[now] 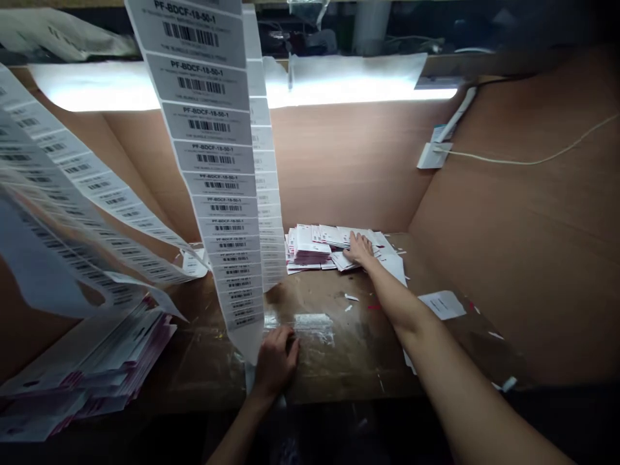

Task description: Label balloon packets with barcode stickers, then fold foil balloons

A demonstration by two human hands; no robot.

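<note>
A long strip of barcode labels [213, 142] printed "PF-BDCF-18-50-1" hangs down from above the top of the view, and its lower end reaches the table's near edge. My left hand [276, 361] sits on the table right beside that lower end, with its fingers curled; I cannot tell whether it grips the strip. My right hand [359, 248] stretches forward and lies on a loose pile of white slips with pink edges [310, 248]. More label strips [77, 187] drape across the left side, above a large stack of similar slips [97, 361].
The scuffed wooden table [339, 368] has brown board walls around it, with paper scraps and a loose white sheet [442, 305] on it. A bright light strip [363, 81] runs along the back. A wall socket [433, 155] with a pale cable [523, 158] is on the right wall.
</note>
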